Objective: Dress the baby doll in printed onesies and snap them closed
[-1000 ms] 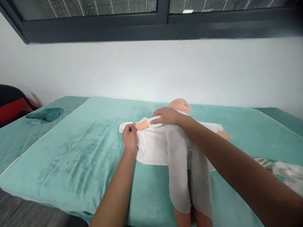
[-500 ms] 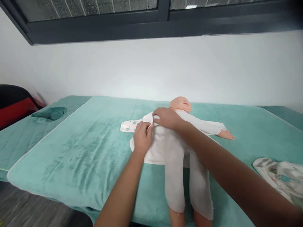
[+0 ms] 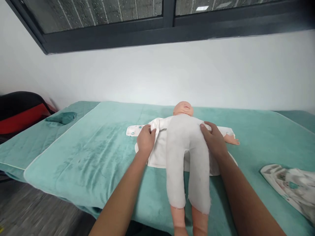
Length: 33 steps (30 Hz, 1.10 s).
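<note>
A baby doll (image 3: pixel 187 131) with a white cloth body lies on its back on an opened baby shirt (image 3: pixel 158 157), its feet towards me. The doll's arm on the right is in a sleeve, with its pink hand (image 3: pixel 232 140) sticking out of the cuff. On the left, the printed sleeve (image 3: pixel 134 130) lies stretched flat, and no doll hand shows at its cuff. My left hand (image 3: pixel 146 139) is closed on bunched shirt cloth where this sleeve begins. My right hand (image 3: pixel 214 139) grips the doll's side near the armpit, thumb on the chest.
A green plush cover (image 3: pixel 93 157) spreads over the bed. Folded printed baby clothing (image 3: pixel 290 186) lies at the right. A black and red chair or bag (image 3: pixel 24 113) stands at the far left. Behind are a white wall (image 3: pixel 110 75) and a dark window frame (image 3: pixel 105 36).
My right hand has left the left shoulder and moved right to the doll's other side. The doll has straightened and shifted slightly left. My left hand stays at the sleeve.
</note>
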Available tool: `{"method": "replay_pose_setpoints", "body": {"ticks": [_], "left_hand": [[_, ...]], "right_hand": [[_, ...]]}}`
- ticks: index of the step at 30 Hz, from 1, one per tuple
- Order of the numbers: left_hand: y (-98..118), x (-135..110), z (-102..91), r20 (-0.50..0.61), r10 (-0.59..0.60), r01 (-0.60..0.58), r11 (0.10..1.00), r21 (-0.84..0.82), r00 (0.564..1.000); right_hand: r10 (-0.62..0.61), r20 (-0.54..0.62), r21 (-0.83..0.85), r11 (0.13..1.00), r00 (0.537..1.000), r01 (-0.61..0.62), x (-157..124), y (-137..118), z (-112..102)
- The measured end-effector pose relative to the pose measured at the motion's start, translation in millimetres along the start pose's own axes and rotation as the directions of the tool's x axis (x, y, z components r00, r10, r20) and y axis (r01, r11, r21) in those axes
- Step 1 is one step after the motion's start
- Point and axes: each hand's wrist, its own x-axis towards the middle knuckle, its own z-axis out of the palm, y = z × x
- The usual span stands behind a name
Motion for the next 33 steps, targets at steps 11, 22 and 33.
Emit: {"method": "replay_pose_setpoints", "body": {"ticks": [11,22,33], "left_hand": [[72,22,-6.7,0.059,0.159,-0.142,0.965,-0.221,0.986],[105,-22,-97.8,0.475,0.270,0.158,0.712,-0.684,0.838],[77,-25,-8.7,0.270,0.380,-0.342,0.923,-0.176,0.885]], "right_hand": [[-0.021,0.389,0.523,0.828,0.921,-0.202,-11,-3,17],[-0.103,0.453,0.561,0.805,0.886,-0.193,-19,-17,12],[-0.123,0.412,0.562,0.814,0.903,-0.146,-17,-10,19]]}}
